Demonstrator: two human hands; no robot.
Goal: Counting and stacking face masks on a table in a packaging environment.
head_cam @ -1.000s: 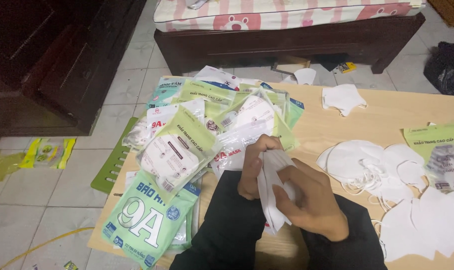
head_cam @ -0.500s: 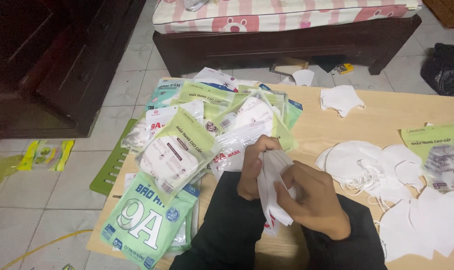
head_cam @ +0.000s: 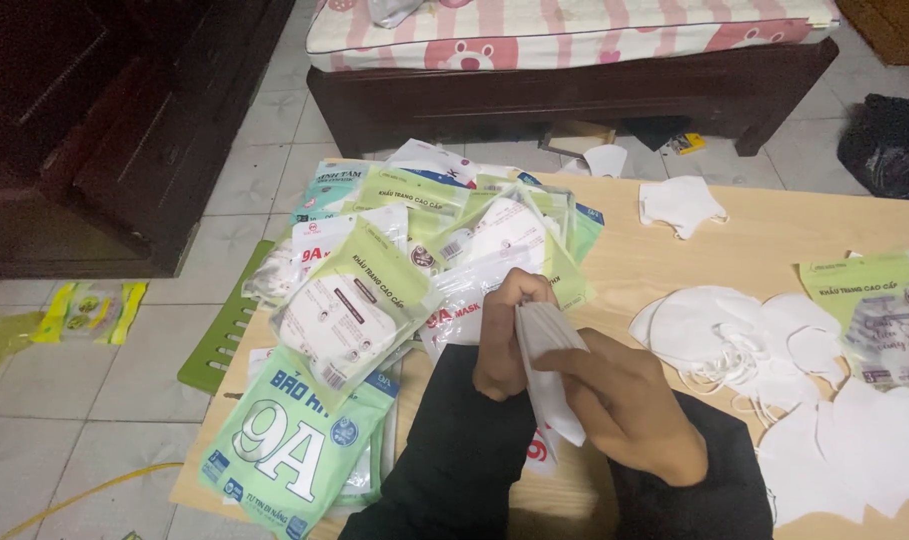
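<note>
Head view: both hands, left hand (head_cam: 502,345) and right hand (head_cam: 629,415), pinch a thin stack of folded white masks (head_cam: 552,365) in their fingers above the tabletop's near edge. Loosely gripped, a mask could slide out onto the packaged masks (head_cam: 349,305) piled toward the left edge.

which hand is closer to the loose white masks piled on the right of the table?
Right. The right hand sits just left of the loose white masks, holding a folded white mask. The left hand is farther left, gripping that mask's top.
</note>
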